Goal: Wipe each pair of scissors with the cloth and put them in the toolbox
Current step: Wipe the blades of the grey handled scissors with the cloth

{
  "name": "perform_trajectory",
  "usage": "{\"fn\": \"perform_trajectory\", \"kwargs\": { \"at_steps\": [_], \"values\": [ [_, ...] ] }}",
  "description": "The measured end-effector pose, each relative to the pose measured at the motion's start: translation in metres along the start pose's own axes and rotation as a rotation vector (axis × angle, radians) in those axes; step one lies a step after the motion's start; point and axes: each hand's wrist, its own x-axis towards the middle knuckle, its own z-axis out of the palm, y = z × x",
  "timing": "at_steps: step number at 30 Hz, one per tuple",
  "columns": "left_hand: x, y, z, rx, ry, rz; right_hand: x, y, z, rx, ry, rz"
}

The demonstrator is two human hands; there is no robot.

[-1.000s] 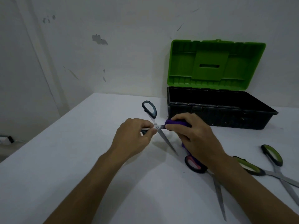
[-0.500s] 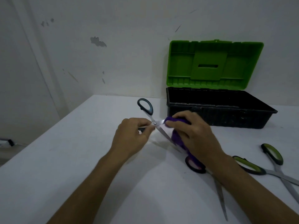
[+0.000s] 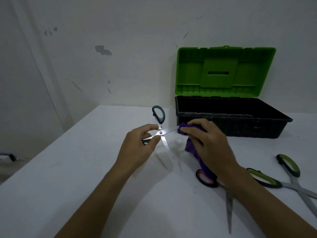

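My left hand [image 3: 139, 145] pinches a pair of grey-handled scissors [image 3: 158, 114] near the pivot, blades spread apart above the white table. My right hand [image 3: 208, 143] grips a purple cloth [image 3: 190, 146] that is wrapped around the tip of one blade, with the rest of the cloth hanging down. The toolbox [image 3: 229, 125] stands open behind my right hand, black tray and green lid [image 3: 224, 71] upright. A pink-handled pair of scissors [image 3: 206, 179] lies under my right forearm. A green-handled pair [image 3: 288, 166] lies spread at the right edge.
The white table [image 3: 68, 177] meets a scuffed wall behind, and its left edge drops off to the floor. The toolbox sits against the wall at the back right.
The cloth in my right hand has slid outward along the blade, from the pivot to the tip. My left hand has kept its hold, and the scissors have tilted slightly.
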Motion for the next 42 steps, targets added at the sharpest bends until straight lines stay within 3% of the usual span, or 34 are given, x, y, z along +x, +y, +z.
{"fn": "perform_trajectory", "kwargs": {
  "at_steps": [4, 10, 16, 19, 22, 27, 34, 38, 42],
  "values": [
    [0.001, 0.001, -0.004, -0.083, -0.036, 0.0, 0.001, 0.015, -0.013, 0.014, 0.119, 0.103],
    [-0.002, 0.001, 0.005, -0.04, -0.116, 0.014, -0.003, -0.001, -0.004, -0.028, 0.002, -0.074],
    [0.001, 0.003, -0.003, -0.173, -0.187, -0.116, -0.005, 0.024, -0.006, 0.058, 0.104, 0.242],
    [0.001, 0.004, 0.0, -0.083, -0.183, -0.101, -0.003, 0.01, -0.011, 0.154, 0.087, 0.155],
    [0.0, 0.001, 0.004, -0.019, -0.189, -0.133, -0.002, -0.011, -0.01, 0.2, -0.002, -0.051],
    [0.0, 0.009, 0.004, -0.141, -0.214, -0.206, -0.006, -0.022, 0.008, 0.142, -0.129, -0.25],
    [0.003, 0.009, -0.007, -0.121, -0.069, -0.276, -0.005, -0.022, 0.004, 0.219, -0.294, -0.236],
    [0.0, 0.008, -0.001, 0.116, -0.061, -0.171, -0.003, -0.023, 0.005, 0.234, -0.187, -0.169],
    [-0.001, 0.011, 0.002, 0.054, -0.068, -0.16, -0.004, -0.024, 0.011, 0.208, -0.224, -0.175]
  ]
}}
